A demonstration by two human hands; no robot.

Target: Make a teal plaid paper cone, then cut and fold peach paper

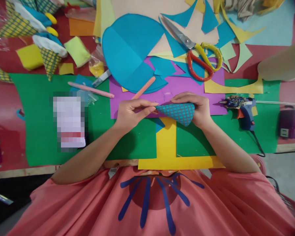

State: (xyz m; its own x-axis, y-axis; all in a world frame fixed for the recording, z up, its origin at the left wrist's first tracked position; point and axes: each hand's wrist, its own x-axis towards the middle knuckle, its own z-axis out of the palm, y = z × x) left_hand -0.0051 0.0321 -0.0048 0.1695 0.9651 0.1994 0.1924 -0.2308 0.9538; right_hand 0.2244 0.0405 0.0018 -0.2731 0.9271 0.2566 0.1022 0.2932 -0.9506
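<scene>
Between my hands is a small blue cone [178,113] with a dark grid pattern, lying sideways with its tip to the left. My left hand [132,113] pinches the tip between thumb and fingers. Around the wide end curls my right hand [198,106], some of its fingers hidden behind the cone. Below the cone lies a purple sheet [199,88] on a larger green sheet [130,144]. An orange pen or stick [144,88] rests just above my left hand. A blue foam-like disc [130,49] sits farther up.
Scissors [190,46] with red and yellow handles lie on cut scraps. A glue gun [245,109] rests at right, its cord trailing down. Left are a pink pen [90,89], a blurred-out phone-like item [70,121] and several checked cones [50,57]. Yellow strips [166,141] lie near the front edge.
</scene>
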